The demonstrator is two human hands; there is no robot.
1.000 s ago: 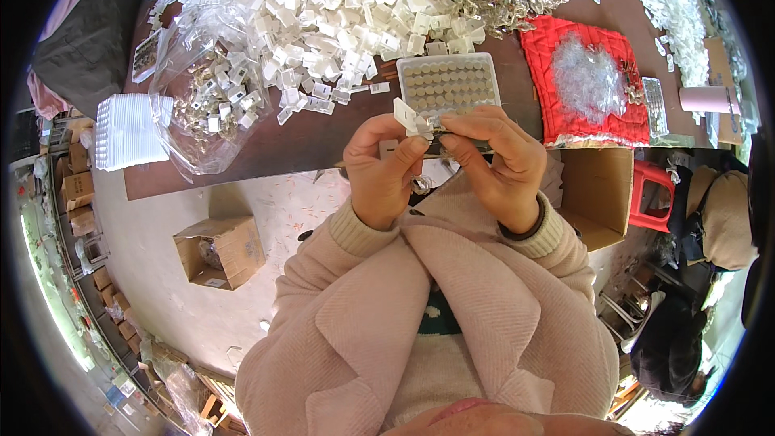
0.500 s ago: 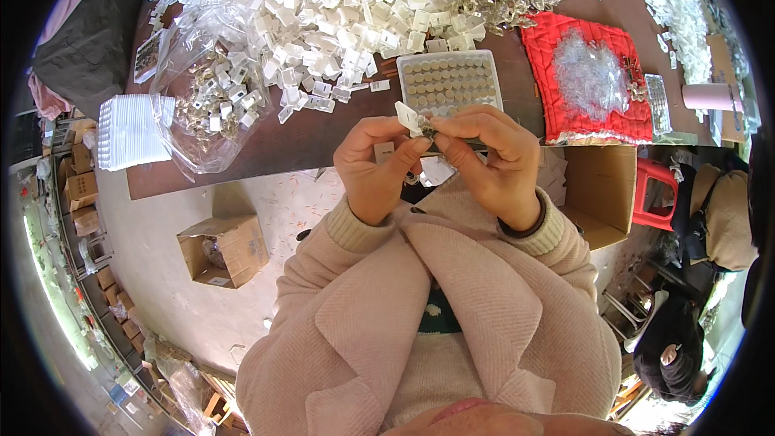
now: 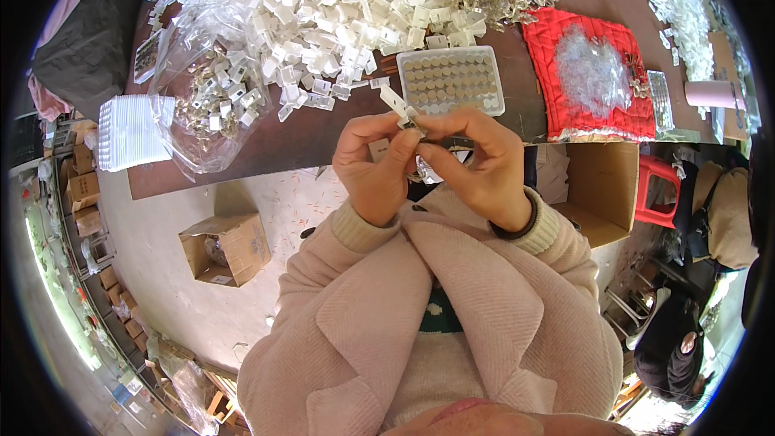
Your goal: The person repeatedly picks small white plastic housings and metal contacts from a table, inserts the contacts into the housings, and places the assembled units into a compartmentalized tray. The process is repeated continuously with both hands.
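Note:
Just in front of my chest, past the table's near edge, my left hand [image 3: 373, 165] pinches a small white plastic piece [image 3: 392, 100] between thumb and forefinger. The piece tilts up and to the left, with a small metal bit at its lower end. My right hand [image 3: 484, 163] is closed, thumb and forefinger meeting at that lower end; the fingertips hide exactly what they grip. Behind the hands lies a clear shallow tray [image 3: 496, 73] with rows of small round discs. A big heap of similar white plastic pieces [image 3: 323, 24] covers the table's far side.
On the left are a clear bag [image 3: 214, 145] of metal and white pieces and a stack of white trays [image 3: 129, 133]. A red quilted cloth [image 3: 542, 56] holds clear bits on the right. Below stand cardboard boxes [image 3: 249, 246] and a red stool [image 3: 658, 190]. Another person [image 3: 678, 355] is at lower right.
Both hands have shifted slightly left and the white piece now leans further left. The right hand's fingertips have moved closer to the left hand's.

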